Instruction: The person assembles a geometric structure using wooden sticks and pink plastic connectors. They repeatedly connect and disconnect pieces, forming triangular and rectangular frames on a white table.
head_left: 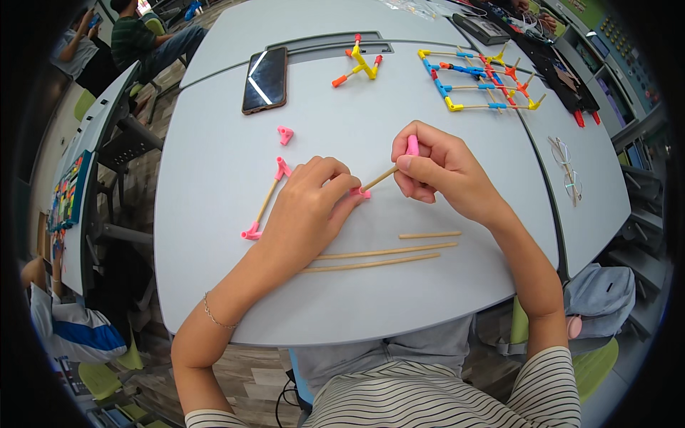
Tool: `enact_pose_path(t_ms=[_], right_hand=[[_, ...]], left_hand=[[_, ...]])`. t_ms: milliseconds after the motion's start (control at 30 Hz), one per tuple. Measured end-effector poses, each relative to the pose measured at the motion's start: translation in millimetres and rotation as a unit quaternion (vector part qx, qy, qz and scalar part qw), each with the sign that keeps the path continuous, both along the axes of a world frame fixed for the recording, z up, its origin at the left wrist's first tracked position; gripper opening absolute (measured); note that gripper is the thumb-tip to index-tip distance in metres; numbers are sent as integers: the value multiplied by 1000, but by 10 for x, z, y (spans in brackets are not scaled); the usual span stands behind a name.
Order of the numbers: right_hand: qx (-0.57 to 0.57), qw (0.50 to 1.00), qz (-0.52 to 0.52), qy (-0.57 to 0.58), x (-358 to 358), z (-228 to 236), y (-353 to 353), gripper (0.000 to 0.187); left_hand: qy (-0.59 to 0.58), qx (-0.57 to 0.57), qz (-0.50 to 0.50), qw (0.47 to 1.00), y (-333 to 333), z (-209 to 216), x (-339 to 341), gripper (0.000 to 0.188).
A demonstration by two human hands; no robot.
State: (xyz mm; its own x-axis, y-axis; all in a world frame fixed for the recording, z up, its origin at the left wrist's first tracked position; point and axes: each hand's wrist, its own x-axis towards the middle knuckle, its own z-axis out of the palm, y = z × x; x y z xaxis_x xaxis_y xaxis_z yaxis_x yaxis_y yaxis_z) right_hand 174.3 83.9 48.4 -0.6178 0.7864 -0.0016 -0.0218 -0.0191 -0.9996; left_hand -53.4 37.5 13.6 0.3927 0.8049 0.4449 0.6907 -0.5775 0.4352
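My left hand [314, 200] rests low over the table, its fingers closed on a pink connector [364, 192]. A short wooden stick [380, 178] runs from that connector up to a second pink connector [412, 145], pinched between the thumb and fingers of my right hand [442, 167]. Left of my left hand lies another wooden stick [267, 202] with a pink connector at each end. One loose pink connector [285, 135] sits above it. Nearer to me are two long wooden sticks [389, 251] and a shorter stick [430, 235], the long ones partly hidden by my left forearm.
A phone [265, 80] lies at the far left of the table [342, 307]. Beyond my hands stand a small yellow and red connector piece [360, 64] and a colourful stick frame [481, 80]. Eyeglasses [566, 170] lie on the right-hand table. Other people sit at the left.
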Motion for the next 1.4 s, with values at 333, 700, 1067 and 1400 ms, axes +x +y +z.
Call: enact_pose_path(t_ms=[333,700,1067,1400], right_hand=[[111,991,6,-79,-40,-2,26,14],[100,993,45,-41,-14,-135,154,21],[280,930,56,-229,-690,-148,1075,29],[304,932,65,-186,-791,-382,1138,19]], left_hand=[[-37,27,-5,999,108,-56,-8,15],[-24,-3,-30,999,112,25,-22,13],[-17,6,-30,999,113,8,-208,13],[-4,55,-24,998,108,-34,-198,14]])
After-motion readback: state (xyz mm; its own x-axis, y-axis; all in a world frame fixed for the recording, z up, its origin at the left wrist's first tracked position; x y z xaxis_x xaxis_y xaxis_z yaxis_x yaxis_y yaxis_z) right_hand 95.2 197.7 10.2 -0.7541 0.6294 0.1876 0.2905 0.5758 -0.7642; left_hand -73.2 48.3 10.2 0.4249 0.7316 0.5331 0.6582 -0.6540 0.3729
